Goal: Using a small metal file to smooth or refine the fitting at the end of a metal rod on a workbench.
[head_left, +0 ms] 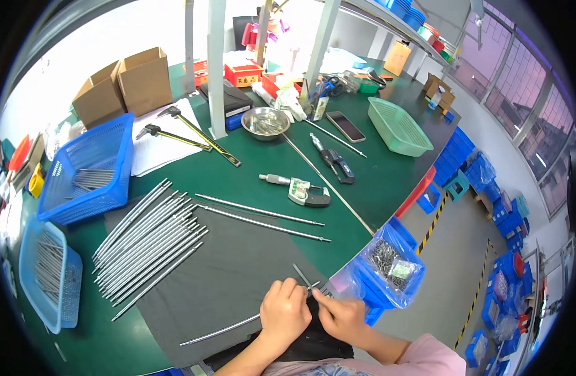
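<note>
My left hand (286, 313) is closed around a slim metal rod (220, 331) near its right end. The rod slants up from the lower left, and its tip pokes out just past my fingers. Beside that tip, my right hand (343, 321) is closed on a thin grey bar-shaped tool (301, 274), perhaps a file, pointing up and left. The fingers partly hide where tool and rod meet. A row of similar rods (151, 244) lies on the grey cloth (238, 269) to the left. Two more rods (263, 224) lie apart, farther from me.
Blue baskets (122, 160) with rods stand at the left. Beyond the cloth lie two micrometers (310, 193), calipers (200, 135), a metal bowl (265, 123), a phone (345, 126) and a green basket (397, 128). A blue bin (394, 294) of small metal parts stands off the table's right edge.
</note>
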Tool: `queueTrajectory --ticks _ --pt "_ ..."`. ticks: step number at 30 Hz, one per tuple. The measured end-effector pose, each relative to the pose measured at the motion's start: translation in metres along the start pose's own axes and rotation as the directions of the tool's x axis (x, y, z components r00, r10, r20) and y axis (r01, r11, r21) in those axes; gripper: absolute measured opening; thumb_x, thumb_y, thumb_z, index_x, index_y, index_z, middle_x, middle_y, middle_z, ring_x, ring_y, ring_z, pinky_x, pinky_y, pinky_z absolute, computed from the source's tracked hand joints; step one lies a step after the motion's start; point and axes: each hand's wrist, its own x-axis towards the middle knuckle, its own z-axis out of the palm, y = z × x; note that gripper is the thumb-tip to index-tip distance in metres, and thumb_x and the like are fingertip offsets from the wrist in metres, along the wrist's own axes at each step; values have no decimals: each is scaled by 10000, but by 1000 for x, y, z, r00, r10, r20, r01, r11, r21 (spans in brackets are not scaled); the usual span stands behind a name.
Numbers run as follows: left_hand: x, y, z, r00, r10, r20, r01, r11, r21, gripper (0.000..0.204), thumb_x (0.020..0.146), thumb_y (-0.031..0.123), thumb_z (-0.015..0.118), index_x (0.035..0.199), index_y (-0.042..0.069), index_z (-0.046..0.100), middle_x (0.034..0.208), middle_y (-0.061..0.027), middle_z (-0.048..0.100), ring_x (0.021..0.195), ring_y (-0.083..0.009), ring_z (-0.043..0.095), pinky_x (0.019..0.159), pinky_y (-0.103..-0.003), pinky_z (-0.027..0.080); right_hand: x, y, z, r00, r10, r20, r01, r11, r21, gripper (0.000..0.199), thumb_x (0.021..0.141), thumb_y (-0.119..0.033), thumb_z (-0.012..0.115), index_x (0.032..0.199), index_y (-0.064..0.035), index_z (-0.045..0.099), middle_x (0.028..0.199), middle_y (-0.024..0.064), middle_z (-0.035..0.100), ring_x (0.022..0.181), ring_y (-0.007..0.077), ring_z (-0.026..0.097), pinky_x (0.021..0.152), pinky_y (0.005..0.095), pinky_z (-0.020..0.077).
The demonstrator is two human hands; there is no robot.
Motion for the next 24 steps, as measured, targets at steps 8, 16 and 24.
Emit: queueTrajectory --ticks 8,16,24 --pt "-2 1 -1 1000 7 23 -7 1000 -10 71 687 23 658 710 48 595 740 -58 502 672 -257 512 570 -362 452 -11 3 1 1000 -12 -11 12 1000 1 361 705 -9 634 1053 -69 710 531 52 566 403 189 532 411 322 416" --pt "1 1 0 1000 -5 23 5 1000 -4 61 694 27 653 707 45 597 733 -60 500 665 -256 514 559 -367 453 -9 4 6 999 29 -32 -27 999 41 330 711 -9 648 1031 -57 713 520 53 556 397 208 527 400 323 407" --pt "8 0 1 1000 12 -27 -13 1000 -24 110 665 -19 673 685 34 579 732 -70 529 645 -272 514 547 -374 437 -3 5 6 999 2 -42 -3 1000 -8 363 696 -15 635 1049 -59 708 523 45 556 396 196 523 399 314 411"
